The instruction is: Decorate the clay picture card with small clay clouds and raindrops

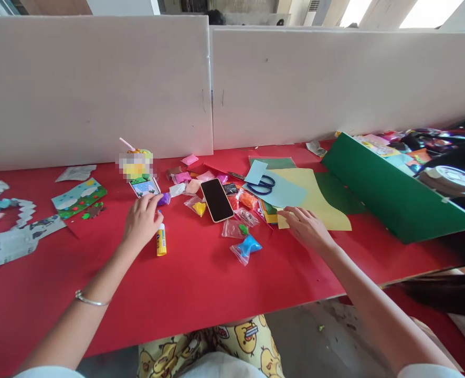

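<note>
My left hand (141, 221) hovers low over the table's left-centre, its fingers slightly bent and thumb apart, with nothing visible in its grasp. Close by are a yellow glue stick (161, 242), a purple packet (164, 199) by the fingertips and a small picture card (145, 187). Whether the fingers touch the purple packet, I cannot tell. On the lower edge of a pale yellow paper sheet (329, 205) my right hand (307, 227) lies with fingers stretched out. Dark-handled scissors (262, 184) and light blue paper (291, 190) are just beyond it.
A phone (217, 200) lies mid-table among several bagged clay pieces, including a blue one (249, 245). A green-sided box (398, 191) full of supplies stands right. White panels (98, 89) line the back. Left are a landscape card (81, 197) and paper scraps (8, 247).
</note>
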Demonstrator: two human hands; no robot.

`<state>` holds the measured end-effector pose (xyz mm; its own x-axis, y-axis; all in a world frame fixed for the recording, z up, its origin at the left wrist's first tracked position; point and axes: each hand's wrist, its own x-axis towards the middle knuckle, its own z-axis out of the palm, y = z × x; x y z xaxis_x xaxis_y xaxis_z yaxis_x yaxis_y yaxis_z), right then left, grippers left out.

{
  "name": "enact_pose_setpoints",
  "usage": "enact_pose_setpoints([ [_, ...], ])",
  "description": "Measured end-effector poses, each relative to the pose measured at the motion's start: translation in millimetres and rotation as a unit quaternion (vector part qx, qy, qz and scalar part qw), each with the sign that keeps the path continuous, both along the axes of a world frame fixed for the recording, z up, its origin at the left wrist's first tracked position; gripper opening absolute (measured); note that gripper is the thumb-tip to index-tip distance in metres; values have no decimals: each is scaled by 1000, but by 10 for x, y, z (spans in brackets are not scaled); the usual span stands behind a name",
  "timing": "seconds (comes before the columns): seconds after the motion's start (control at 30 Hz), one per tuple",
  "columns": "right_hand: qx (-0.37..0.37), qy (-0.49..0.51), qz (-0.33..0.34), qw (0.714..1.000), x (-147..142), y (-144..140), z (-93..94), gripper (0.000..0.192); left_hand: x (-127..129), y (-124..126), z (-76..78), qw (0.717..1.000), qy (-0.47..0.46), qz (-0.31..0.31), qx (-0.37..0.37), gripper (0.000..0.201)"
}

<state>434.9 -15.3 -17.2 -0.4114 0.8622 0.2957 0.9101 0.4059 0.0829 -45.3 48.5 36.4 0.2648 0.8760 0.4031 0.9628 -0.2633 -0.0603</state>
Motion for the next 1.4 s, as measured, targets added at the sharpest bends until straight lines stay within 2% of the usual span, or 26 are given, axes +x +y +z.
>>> enact_pose_setpoints([
  [0.17, 18, -30, 31, 999, -157, 126, 14, 23, 242, -393, -47, 998, -43, -37, -28, 38],
  [0.23, 29, -34, 39, 998, -235, 155, -7, 22, 374, -544, -40, 996, -61, -60, -36, 37],
  [0.33, 60, -42, 61, 995, -308, 187, -20, 19, 523, -642, -36, 993, -60, -93, -32, 36],
  [0.43, 100, -41, 67, 992, -312, 209, 10, 19, 460, -457, -20, 995, -62, -78, -27, 37],
  [0.53, 100, -44, 46, 993, -294, 212, 59, 23, 176, -36, 46, 998, -57, 22, -19, 47],
  [0.63, 45, -40, 17, 998, -303, 194, 91, 23, -151, 375, 161, 989, -42, 138, 8, 62],
  [0.77, -49, 30, -62, 996, -359, 175, 90, 24, -390, 659, 299, 984, -30, 175, 21, 65],
  [0.87, -81, 69, -134, 985, -398, 189, 78, 25, -429, 735, 334, 983, -18, 180, 26, 64],
  [0.93, -94, 76, -153, 981, -415, 205, 79, 25, -433, 760, 320, 982, -15, 188, 30, 63],
  [1.17, -103, 130, -176, 970, -439, 246, 212, 19, -468, 730, 126, 981, -20, 189, 21, 64],
  [1.4, -131, 247, -172, 944, -357, 393, 463, 44, -517, 588, -106, 984, -18, 176, -19, 63],
])
